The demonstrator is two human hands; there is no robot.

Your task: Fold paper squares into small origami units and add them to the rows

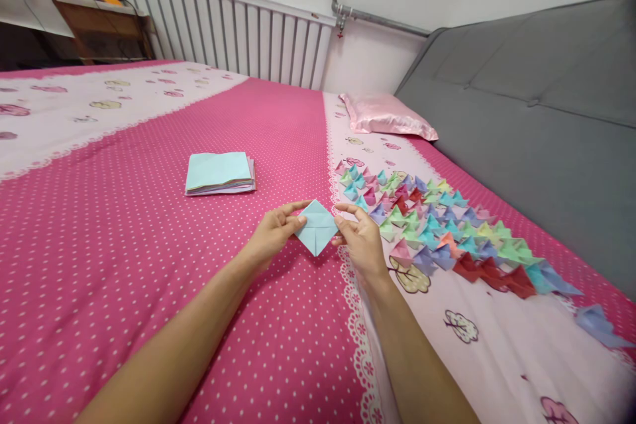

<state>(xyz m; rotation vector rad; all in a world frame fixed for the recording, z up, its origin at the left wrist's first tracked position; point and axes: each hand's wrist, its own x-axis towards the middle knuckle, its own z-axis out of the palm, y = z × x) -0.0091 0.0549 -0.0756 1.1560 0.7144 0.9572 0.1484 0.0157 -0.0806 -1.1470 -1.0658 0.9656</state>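
A light blue sheet of paper [317,228], folded into a small diamond with creases across its face, is held up over the bed between both hands. My left hand [275,230] pinches its left corner, thumb on the near face. At the opposite corner, my right hand [361,238] grips with the thumb in front and the index finger stretched above. Some of the fingers are hidden behind the paper. Close by on the right stand many folded paper boats [437,225] in blue, green, red, pink, purple and yellow, set in rows.
A stack of coloured paper [219,172], light blue on top, lies on the pink dotted bedspread [278,126]. A pink pillow [387,114] rests near the grey headboard [527,106]. Behind the bed are a white radiator [223,26] and a desk [106,30] with a monitor.
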